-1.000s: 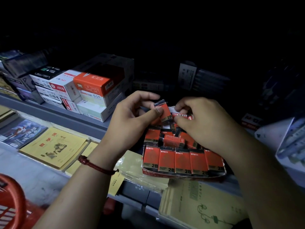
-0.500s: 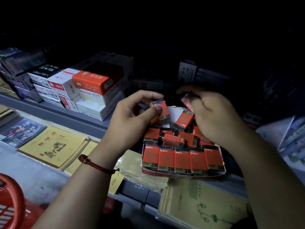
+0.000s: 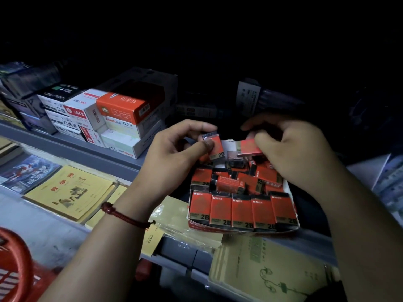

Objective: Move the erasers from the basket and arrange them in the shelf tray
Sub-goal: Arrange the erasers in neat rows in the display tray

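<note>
Left hand (image 3: pixel 174 153) pinches one red eraser (image 3: pixel 214 147) between thumb and forefinger; we read "2B" on its gold band. Right hand (image 3: pixel 292 153) is clamped on a second eraser (image 3: pixel 248 147), held flat, print too faint to read. Both are just above the back of the shelf tray (image 3: pixel 239 229), which sits on the shelf edge.

The tray's front row (image 3: pixel 242 212) is five upright erasers side by side, each marked "M&G" on top and "2B" at the bottom. Behind them is a loose pile (image 3: pixel 231 182), tilted and overlapping; we cannot count it, and the right hand hides part of it.

To the left, an orange box (image 3: pixel 128 109) reads "deli" and the white box (image 3: pixel 124 127) under it reads "0.5". The yellow notebook (image 3: pixel 67 190) carries red Chinese characters. The red basket (image 3: pixel 15 264) is cut off at the bottom-left corner, contents not visible. A red cord bracelet (image 3: pixel 126 216) is on the left wrist. The upper shelf is too dark to make out.
</note>
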`<action>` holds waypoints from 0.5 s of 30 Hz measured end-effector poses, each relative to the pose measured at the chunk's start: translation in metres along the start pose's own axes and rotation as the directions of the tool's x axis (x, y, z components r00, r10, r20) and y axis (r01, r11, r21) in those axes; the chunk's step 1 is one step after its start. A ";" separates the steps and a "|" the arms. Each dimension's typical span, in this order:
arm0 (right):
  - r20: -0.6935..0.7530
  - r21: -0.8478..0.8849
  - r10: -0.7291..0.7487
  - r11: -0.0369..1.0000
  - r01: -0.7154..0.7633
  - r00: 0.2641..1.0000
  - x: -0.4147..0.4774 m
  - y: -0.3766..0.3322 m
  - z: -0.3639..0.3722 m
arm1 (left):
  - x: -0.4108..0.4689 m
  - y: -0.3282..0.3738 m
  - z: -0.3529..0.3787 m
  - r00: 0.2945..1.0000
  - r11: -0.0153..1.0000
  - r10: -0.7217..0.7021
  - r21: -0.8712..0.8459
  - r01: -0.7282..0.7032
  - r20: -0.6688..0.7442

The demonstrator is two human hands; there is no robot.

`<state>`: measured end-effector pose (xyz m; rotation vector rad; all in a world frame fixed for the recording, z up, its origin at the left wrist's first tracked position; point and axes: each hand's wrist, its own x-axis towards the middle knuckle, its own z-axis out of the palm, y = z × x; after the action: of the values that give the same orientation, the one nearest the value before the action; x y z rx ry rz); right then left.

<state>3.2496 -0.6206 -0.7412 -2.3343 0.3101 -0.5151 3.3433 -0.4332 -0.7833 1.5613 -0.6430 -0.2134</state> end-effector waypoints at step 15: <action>0.211 -0.117 -0.167 0.974 0.194 0.963 -0.002 -0.005 -0.006 | 0.001 0.002 0.001 1.000 1.000 -0.005 0.024 0.005 -0.008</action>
<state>3.2456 -0.6195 -0.7340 -2.5386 0.0376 -0.3502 3.3429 -0.4339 -0.7812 1.5860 -0.6373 -0.2036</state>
